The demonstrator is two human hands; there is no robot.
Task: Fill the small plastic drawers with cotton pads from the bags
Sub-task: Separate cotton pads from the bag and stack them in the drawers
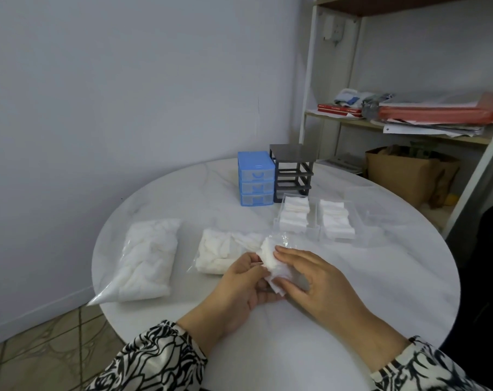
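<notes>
On the left of the round white marble-look bench [183,193] lies a full clear plastic bag of white cotton pads [148,258], untouched. Just right of it sits a second, opened clear bag of cotton pads [220,252], its mouth turned toward the hands.

The left hand [239,280] is curled round the near side of a small stack of white square cotton pads [276,266], and the right hand [310,272] lies over the stack with its fingers bent on top, so both hold the same bundle just in front of the open bag.

To do this step well, I would square the edges of the stack between both palms, keeping the pads flat and aligned, so it drops into a drawer as one neat block rather than fanning out.

Beyond the hands, at the far side of the bench, stands a blue plastic mini chest of three drawers [256,179], touching or just beside a dark grey empty drawer frame [292,169]. Right of the hands lie two clear plastic drawers [316,218], both already packed with pads, and farther right another clear empty-looking drawer [366,204], the likely target. The filled drawers lie between the hands and it, so the stack should be carried over them. A shelf of papers [437,117] stands behind.
</notes>
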